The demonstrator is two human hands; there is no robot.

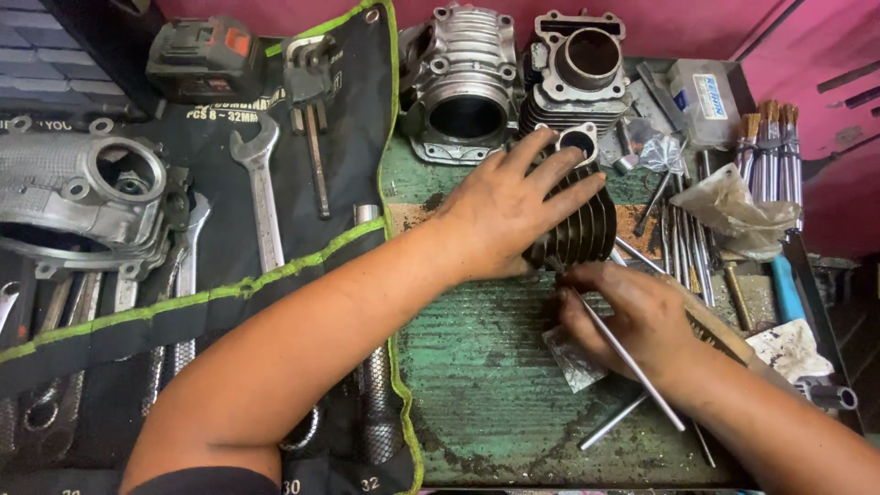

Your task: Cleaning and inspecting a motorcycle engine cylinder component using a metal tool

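Note:
My left hand (509, 211) lies spread over a dark finned engine cylinder (587, 229) on the green workbench (486, 385), holding it down. My right hand (637, 316) grips a long thin metal rod (632, 362) whose upper tip meets the lower edge of the cylinder. A small clear plastic scrap (573, 357) lies under the right hand. Another rod (612, 422) rests on the bench below it.
Two more cylinder blocks (463, 87) (582, 73) stand at the back. A black tool roll (275, 229) with wrenches covers the left, an engine head (82, 197) on it. Rods, brushes (770, 151) and a crumpled bag (733, 211) crowd the right side.

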